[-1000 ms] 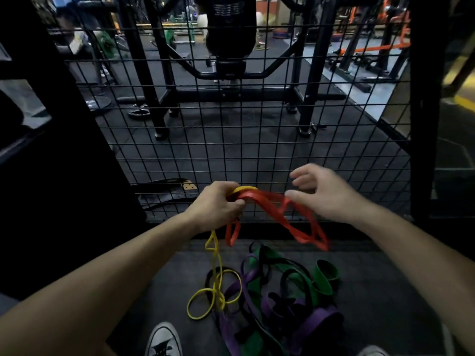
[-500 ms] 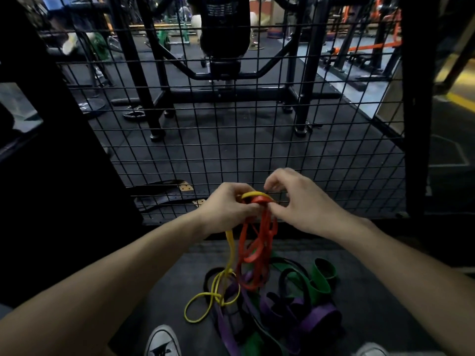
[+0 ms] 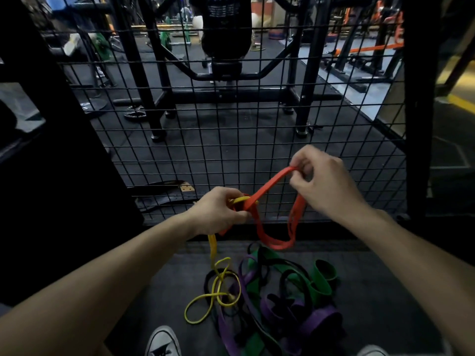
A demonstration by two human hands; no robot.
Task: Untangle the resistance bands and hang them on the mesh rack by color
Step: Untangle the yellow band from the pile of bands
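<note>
My left hand (image 3: 218, 214) grips a bunch of red band and yellow band together in front of the black mesh rack (image 3: 231, 150). The red band (image 3: 272, 240) stretches up to my right hand (image 3: 323, 186), which pinches one strand, and its loops sag between the two hands. From my left fist the yellow band (image 3: 213, 291) hangs to the floor and coils there. Below lies a tangled pile of purple bands (image 3: 318, 319), green bands (image 3: 321, 278) and black bands (image 3: 280, 299).
Black posts stand at the left (image 3: 64, 176) and right (image 3: 416, 111) of the mesh. A black belt (image 3: 162, 199) lies behind the mesh at floor level. My white shoe (image 3: 162, 343) is near the pile. Gym machines stand beyond the mesh.
My right hand has pulled a red strand up and to the right, away from my left hand. The red band now spreads between the hands instead of hanging bunched.
</note>
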